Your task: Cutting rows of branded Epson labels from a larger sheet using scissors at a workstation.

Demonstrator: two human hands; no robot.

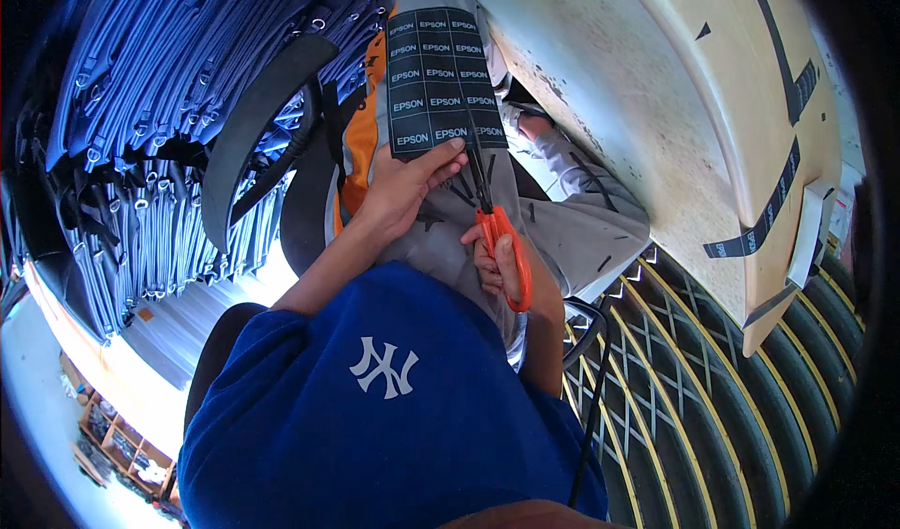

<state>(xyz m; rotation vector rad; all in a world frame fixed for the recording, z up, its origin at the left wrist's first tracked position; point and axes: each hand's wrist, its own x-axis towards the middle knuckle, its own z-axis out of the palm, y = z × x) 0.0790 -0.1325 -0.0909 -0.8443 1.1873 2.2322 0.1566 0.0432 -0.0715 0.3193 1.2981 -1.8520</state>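
Note:
A black sheet of woven labels (436, 79), printed in light rows, lies over my grey trouser leg. My left hand (403, 187) is closed at the sheet's lower edge, with the thumb on top pinching it. In my right hand (492, 262) is a pair of scissors with orange handles (520, 276); my fingers are wrapped round the handles. The dark scissor blades point away from me and run up into the sheet between its middle and right columns. How far the blades are apart is hard to make out.
A pale worktable (656, 69) slants along the right, with black label strips (764, 215) at its edge. Many blue straps with metal rings (178, 60) are stacked at left, beside a curved black armrest (262, 135). Black threads or scraps lie on my trousers. A wooden shelf (122, 445) stands lower left.

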